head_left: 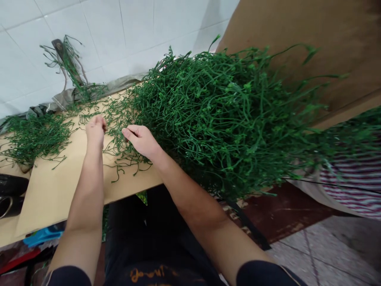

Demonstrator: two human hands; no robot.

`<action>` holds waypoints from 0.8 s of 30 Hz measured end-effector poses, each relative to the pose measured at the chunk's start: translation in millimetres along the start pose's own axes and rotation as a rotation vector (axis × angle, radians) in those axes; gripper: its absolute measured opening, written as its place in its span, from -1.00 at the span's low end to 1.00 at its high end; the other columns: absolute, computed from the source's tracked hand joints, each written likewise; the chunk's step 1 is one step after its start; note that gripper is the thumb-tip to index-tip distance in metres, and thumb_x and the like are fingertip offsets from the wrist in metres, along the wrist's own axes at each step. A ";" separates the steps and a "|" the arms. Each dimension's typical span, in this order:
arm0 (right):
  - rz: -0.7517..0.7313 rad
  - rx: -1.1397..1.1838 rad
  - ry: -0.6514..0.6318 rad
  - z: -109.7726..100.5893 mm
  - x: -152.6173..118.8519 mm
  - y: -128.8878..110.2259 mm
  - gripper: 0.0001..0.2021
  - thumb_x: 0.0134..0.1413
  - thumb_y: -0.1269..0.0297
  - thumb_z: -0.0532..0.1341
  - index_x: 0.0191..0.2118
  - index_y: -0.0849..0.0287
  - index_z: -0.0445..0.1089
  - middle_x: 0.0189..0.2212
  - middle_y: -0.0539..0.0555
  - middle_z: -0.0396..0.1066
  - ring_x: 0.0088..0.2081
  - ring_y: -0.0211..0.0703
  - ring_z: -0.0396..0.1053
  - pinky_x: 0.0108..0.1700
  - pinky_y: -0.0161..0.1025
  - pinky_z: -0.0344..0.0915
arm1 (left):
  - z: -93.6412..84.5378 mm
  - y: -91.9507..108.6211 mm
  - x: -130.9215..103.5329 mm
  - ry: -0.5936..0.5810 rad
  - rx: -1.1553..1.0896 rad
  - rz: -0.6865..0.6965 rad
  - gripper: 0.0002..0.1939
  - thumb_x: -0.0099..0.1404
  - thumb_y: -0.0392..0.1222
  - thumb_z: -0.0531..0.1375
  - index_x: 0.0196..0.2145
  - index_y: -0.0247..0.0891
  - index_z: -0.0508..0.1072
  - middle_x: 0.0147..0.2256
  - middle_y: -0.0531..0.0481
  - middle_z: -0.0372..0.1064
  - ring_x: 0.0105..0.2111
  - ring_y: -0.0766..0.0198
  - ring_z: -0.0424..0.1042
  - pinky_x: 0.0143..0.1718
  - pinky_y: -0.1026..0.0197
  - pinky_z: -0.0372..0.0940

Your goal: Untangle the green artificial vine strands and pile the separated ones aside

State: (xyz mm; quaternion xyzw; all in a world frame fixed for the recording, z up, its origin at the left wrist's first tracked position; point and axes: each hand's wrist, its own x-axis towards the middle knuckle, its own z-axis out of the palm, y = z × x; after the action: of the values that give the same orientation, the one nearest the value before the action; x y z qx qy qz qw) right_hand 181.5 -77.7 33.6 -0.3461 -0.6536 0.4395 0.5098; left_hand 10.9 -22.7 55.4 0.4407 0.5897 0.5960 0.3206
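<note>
My left hand (95, 129) hovers over the cardboard-coloured board (64, 182), its fingers curled together; what they hold, if anything, is hidden. To its right, my right hand (140, 139) is closed with thumb and forefinger pinched, at the edge of loose green stems. Anything between those fingertips is too small to make out. A large heap of green plastic-looking stems with small leafy tips (226, 115) rises just right of my right hand. Scattered single stems (119, 155) lie on the board between and below my hands. A smaller pile of stems (38, 135) sits at the left.
More stems hang on a dark upright strip (61, 51) by the tiled wall (125, 35). Two dark cylinders (12, 194) lie at the left edge. A big brown cardboard panel (327, 47) stands behind the heap. Striped cloth (354, 182) is at the right.
</note>
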 end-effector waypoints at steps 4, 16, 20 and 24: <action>-0.043 -0.071 0.110 -9.2 -11.1 -3.6 -0.59 0.16 0.11 0.06 -0.63 0.18 0.02 -0.66 -0.11 -0.09 -0.55 -0.40 -0.06 -0.46 -0.31 -0.07 | -21.2 -6.1 21.4 0.277 -0.091 -0.151 -0.66 0.34 -0.20 -0.04 -0.60 -0.24 0.10 -0.72 0.19 -0.06 -0.73 0.51 -0.01 -0.72 0.44 -0.12; 0.097 -0.132 0.172 -8.5 12.5 10.5 -0.61 0.16 0.27 0.09 -0.66 0.19 0.04 -0.69 -0.12 -0.06 -0.56 -0.40 -0.07 -0.45 -0.30 -0.09 | 13.0 -6.5 -36.0 -0.655 0.066 -0.041 -0.46 0.07 0.24 0.21 -0.18 -0.26 0.39 -0.31 -0.04 0.42 -0.34 0.32 0.40 -0.29 0.27 0.27; 0.111 -0.194 0.201 -13.1 15.5 11.8 -0.63 0.16 0.26 0.09 -0.64 0.19 0.08 -0.68 -0.12 -0.05 -0.55 -0.38 -0.06 -0.43 -0.30 -0.09 | 18.7 -6.0 -41.2 -0.653 0.242 0.177 -0.65 0.12 0.11 0.21 -0.45 -0.29 0.41 -0.55 0.07 0.29 -0.51 0.37 0.24 -0.41 0.30 0.18; 0.111 -0.281 0.191 -12.2 11.4 14.3 -0.64 0.17 0.23 0.07 -0.63 0.19 0.11 -0.68 -0.10 0.01 -0.55 -0.36 -0.04 -0.42 -0.29 -0.11 | 18.2 -9.0 -29.5 -0.356 0.439 0.354 -0.68 0.23 -0.09 0.11 -0.62 -0.26 0.32 -0.63 0.09 0.18 -0.56 0.35 0.14 -0.46 0.30 0.07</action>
State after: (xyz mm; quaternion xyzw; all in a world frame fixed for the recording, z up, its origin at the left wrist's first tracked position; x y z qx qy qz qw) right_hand 190.7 -59.4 25.6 -0.4896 -0.6371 0.3366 0.4910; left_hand 38.1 -40.8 40.7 0.6920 0.5533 0.4148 0.2073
